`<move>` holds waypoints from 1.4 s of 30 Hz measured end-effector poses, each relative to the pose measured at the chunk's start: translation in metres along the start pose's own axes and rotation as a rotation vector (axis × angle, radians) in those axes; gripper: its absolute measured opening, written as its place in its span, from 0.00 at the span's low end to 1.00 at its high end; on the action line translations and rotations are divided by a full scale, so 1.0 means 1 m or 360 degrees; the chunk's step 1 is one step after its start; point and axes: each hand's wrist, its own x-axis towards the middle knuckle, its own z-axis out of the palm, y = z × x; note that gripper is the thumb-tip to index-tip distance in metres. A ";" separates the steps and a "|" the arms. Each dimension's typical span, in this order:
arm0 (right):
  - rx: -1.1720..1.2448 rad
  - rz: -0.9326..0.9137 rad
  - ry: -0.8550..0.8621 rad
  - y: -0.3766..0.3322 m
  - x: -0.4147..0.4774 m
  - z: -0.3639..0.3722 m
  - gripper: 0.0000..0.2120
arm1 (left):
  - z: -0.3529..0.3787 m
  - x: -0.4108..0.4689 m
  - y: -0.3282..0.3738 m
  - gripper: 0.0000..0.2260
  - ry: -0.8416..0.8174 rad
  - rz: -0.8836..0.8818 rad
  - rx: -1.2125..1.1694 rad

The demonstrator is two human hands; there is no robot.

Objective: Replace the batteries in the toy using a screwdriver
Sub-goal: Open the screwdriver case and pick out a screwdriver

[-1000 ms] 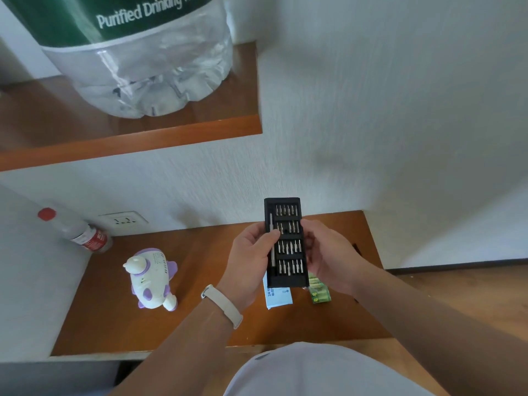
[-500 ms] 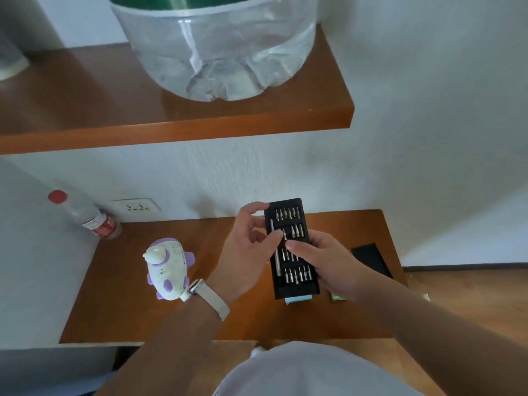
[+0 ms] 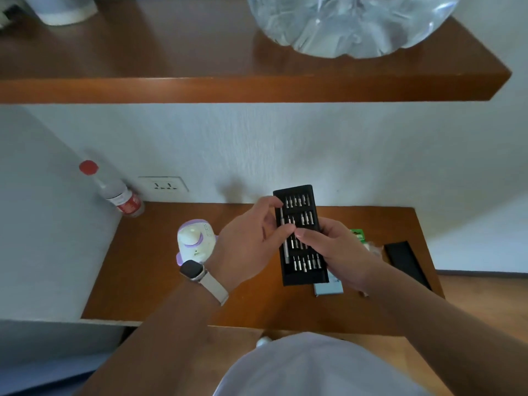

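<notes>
Brown wooden desk (image 3: 160, 295) set in a white-walled nook, wooden shelf (image 3: 228, 90) above with a big clear water jug (image 3: 348, 24) on it. Far left on the desk, a small bottle with a red cap (image 3: 120, 195) leans in the corner near a wall socket (image 3: 163, 184). Next, the white and purple toy (image 3: 195, 241) stands on the desk, untouched, no cover off, just behind the left wrist and its watch (image 3: 192, 270).

Left hand (image 3: 245, 241) is half curled, fingers (image 3: 273, 202) touching the top left edge of the black bit case (image 3: 300, 235), thumb at the slim silver screwdriver handle lying along the case's left side. It looks like a pinch forming; cannot tell if the handle is actually gripped. Right hand (image 3: 331, 247) is closed around the case from the right, thumb across the middle rows, holding it above the desk.

Right of that: a pale blue packet (image 3: 328, 288) partly under the case, a green pack, probably batteries (image 3: 357, 234), and the black case lid (image 3: 405, 261) flat near the desk's right end.

Risks, my guess: the case is tilted in mid-air, so pulling the handle could shake loose bits onto the desk or floor. The left forearm sits close to the toy and could knock it over. A wrong-size bit could strip the toy's screw.
</notes>
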 end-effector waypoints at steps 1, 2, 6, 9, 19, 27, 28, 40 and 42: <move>-0.0010 0.0005 0.0005 0.000 0.002 0.001 0.13 | -0.001 0.001 -0.003 0.24 -0.0020 0.0010 0.0023; -0.0019 0.0012 0.0010 0.000 0.004 0.002 0.13 | -0.002 0.003 -0.005 0.25 -0.0045 0.0022 0.0050; -0.0106 0.0027 0.0020 0.000 0.008 0.000 0.12 | -0.003 0.009 -0.011 0.27 -0.0200 0.0057 0.0100; -0.0110 0.0062 -0.0004 0.000 0.012 -0.002 0.12 | -0.002 0.014 -0.013 0.27 -0.0289 0.0016 0.0033; -0.0068 0.0043 -0.0043 -0.008 0.035 -0.008 0.11 | -0.009 0.036 -0.021 0.21 -0.0265 0.0028 -0.0009; -0.0157 0.0040 -0.0044 -0.011 0.043 -0.012 0.08 | -0.005 0.041 -0.029 0.23 -0.0220 0.0083 0.0121; -0.0161 0.0038 -0.0036 -0.011 0.043 -0.013 0.07 | -0.004 0.042 -0.030 0.22 -0.0229 0.0071 0.0109; -0.0198 0.0022 0.0047 -0.009 0.055 -0.017 0.12 | 0.007 0.058 -0.035 0.09 -0.0270 -0.0129 -0.0177; -0.0217 0.0009 0.0062 -0.007 0.056 -0.018 0.09 | 0.009 0.058 -0.035 0.08 -0.0231 -0.0169 -0.0255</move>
